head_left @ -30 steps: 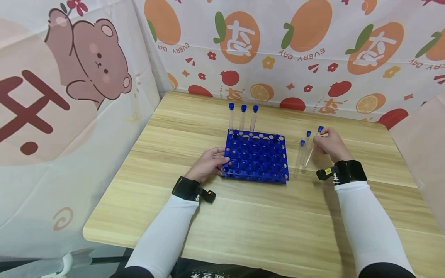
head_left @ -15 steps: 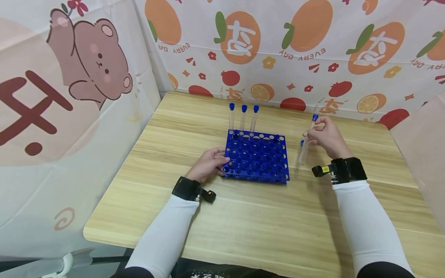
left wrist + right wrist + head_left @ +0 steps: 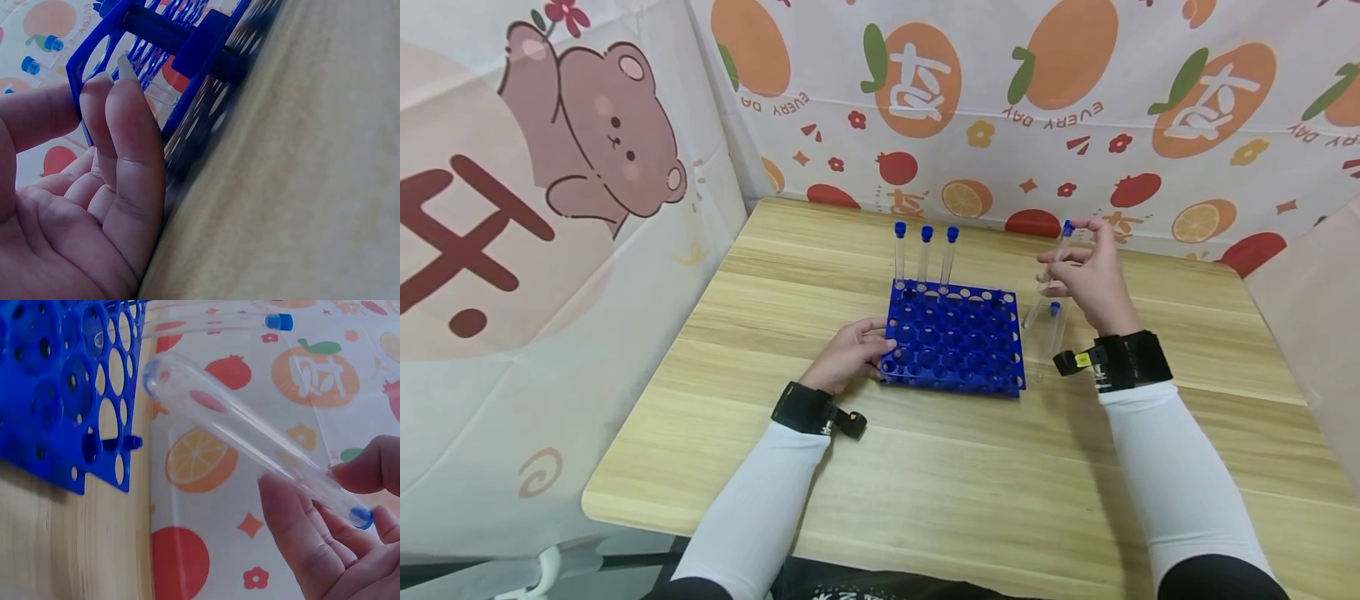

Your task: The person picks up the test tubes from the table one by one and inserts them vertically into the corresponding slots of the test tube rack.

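A blue test tube rack [image 3: 953,340] stands on the table, and my left hand [image 3: 852,352] grips its left end. In the left wrist view, the thumb and fingers [image 3: 134,137] pinch the rack's end plate. My right hand [image 3: 1099,283] holds a clear test tube [image 3: 1036,307] with a blue cap, tilted, to the right of the rack's back corner. In the right wrist view, this tube [image 3: 231,428] points its rounded bottom toward the rack, its capped end among the fingers. Three capped tubes [image 3: 923,258] stand upright in the rack's back row, at its left.
Another blue-capped tube [image 3: 1058,329] lies on the wooden table [image 3: 970,467] beneath the right hand, right of the rack. A fruit-print cloth [image 3: 977,133] hangs behind the table's back edge, and a bear-print cloth [image 3: 647,275] hangs at the left.
My right hand has lifted a tube off the table and carried it up and left toward the rack, tilting it. The left hand and rack have stayed in place.
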Demonstrator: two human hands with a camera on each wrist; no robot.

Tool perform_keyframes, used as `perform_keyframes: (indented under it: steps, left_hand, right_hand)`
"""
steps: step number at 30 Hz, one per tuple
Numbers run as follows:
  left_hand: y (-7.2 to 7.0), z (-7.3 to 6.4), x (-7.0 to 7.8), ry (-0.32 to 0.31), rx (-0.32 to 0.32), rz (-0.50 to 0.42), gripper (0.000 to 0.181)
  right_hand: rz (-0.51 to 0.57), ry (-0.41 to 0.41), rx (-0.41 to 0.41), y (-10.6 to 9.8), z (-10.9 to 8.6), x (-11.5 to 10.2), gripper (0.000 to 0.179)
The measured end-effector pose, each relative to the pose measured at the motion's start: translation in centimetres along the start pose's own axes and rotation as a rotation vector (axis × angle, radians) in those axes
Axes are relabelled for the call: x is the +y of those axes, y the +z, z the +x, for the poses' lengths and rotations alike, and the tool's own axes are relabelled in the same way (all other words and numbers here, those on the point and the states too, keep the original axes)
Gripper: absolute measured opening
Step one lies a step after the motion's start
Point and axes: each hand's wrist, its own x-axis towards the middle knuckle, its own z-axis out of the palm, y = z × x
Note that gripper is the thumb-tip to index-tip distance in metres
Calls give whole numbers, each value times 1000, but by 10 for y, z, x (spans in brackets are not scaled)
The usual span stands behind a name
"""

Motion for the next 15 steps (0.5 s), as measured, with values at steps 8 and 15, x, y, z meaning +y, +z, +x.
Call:
perform_keyframes:
  steps: [8,15]
  left_hand:
    - [0,1,0,2,-2,-5,46]
    - [0,0,0,-6,1,1,46]
  right_hand:
    - [-41,-41,-16,15,4,-1,84]
    - [-99,-118,-34,31,8,1,78]
